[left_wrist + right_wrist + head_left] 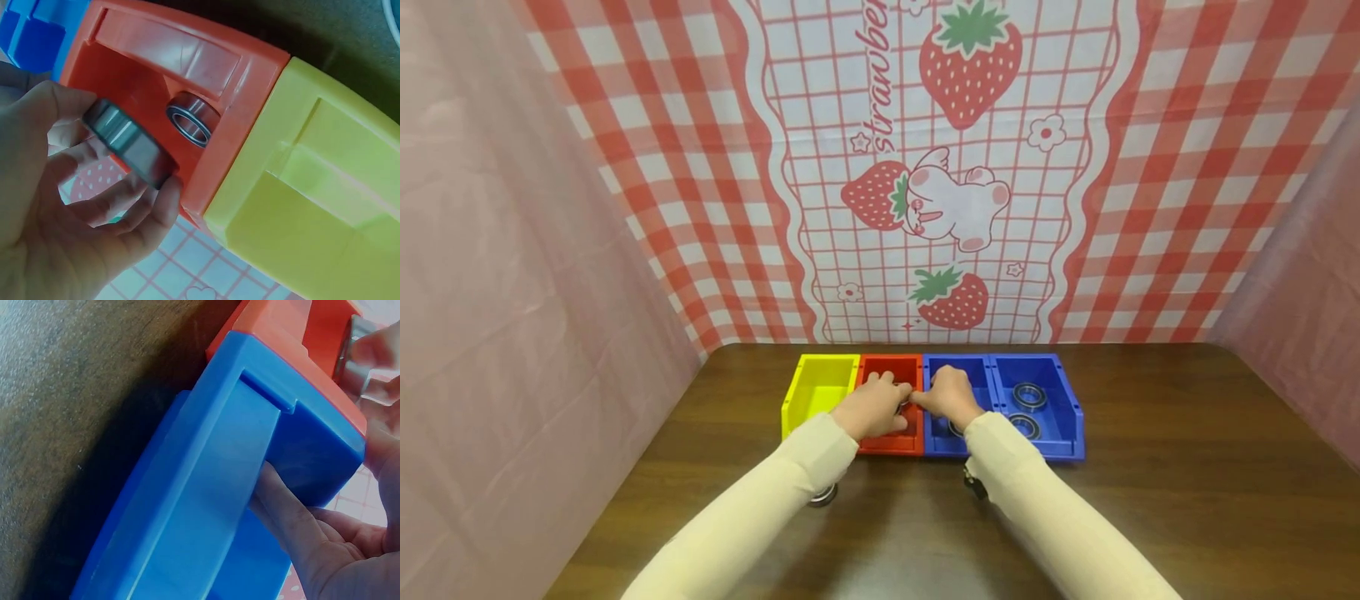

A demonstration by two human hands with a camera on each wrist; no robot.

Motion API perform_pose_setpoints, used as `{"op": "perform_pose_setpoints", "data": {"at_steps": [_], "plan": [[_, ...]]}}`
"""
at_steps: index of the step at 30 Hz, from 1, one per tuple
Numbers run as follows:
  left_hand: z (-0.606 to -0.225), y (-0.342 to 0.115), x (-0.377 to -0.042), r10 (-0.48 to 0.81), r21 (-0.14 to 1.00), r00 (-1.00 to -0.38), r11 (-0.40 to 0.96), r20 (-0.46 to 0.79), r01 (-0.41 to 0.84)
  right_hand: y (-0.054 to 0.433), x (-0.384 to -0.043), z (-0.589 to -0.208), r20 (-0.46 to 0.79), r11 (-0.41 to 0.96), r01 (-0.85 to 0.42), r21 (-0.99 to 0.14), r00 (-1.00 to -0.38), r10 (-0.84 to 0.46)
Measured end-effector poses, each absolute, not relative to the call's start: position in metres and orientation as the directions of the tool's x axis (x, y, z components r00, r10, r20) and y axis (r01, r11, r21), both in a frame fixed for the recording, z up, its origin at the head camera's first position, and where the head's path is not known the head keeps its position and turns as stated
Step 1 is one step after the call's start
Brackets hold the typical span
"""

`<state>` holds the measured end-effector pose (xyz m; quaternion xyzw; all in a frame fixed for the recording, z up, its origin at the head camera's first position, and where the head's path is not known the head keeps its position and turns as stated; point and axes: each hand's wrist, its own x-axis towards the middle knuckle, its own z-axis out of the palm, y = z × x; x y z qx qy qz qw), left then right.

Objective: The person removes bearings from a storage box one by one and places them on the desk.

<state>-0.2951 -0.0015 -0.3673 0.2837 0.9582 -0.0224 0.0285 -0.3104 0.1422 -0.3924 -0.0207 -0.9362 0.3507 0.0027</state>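
My left hand point(874, 407) is over the red bin point(891, 447). Its fingers and thumb grip a metal ball bearing point(131, 144) by the rim, tilted, as the left wrist view shows. A second bearing point(192, 119) lies inside the red bin. My right hand point(953, 394) is at the inner blue bin point(945, 447), its fingertips close to the left hand. In the right wrist view, one extended finger point(290, 512) reaches into that blue bin, with no object visible in its grasp. Another bearing point(956, 428) shows partly beneath the right hand.
Joined in a row, the bins run from a yellow bin point(822, 396) at left to an outer blue bin point(1067, 450) at right, which contains two bearings point(1029, 397). A round dark and silver thing point(823, 496) shows beside the left sleeve. A checked cloth point(970, 167) hangs behind the wooden table point(1187, 467).
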Motion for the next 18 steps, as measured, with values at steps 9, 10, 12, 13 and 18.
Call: {"op": "perform_pose_setpoints", "data": {"at_steps": [9,10,12,13,18], "plan": [[-0.369,-0.011,-0.285,0.569,0.0,-0.821,0.822,-0.04,0.57,0.143,-0.31,-0.392,-0.027,0.749,0.049,-0.66,-0.999,0.042],[-0.369,-0.012,-0.283,0.571,0.002,-0.82,0.82,-0.046,0.572,0.143,-0.31,-0.392,-0.032,0.747,0.052,-0.662,-0.999,0.041],[-0.369,-0.015,-0.281,0.578,0.005,-0.814,0.816,-0.056,0.578,0.143,-0.31,-0.392,-0.044,0.741,0.06,-0.668,-0.998,0.041],[-0.369,-0.015,-0.279,0.581,0.002,-0.812,0.813,-0.058,0.582,0.142,-0.31,-0.392,-0.05,0.74,0.063,-0.669,-0.998,0.041],[-0.369,-0.021,-0.274,0.61,-0.032,-0.791,0.791,-0.041,0.611,0.142,-0.311,-0.392,-0.056,0.739,0.07,-0.67,-0.997,0.044]]}}
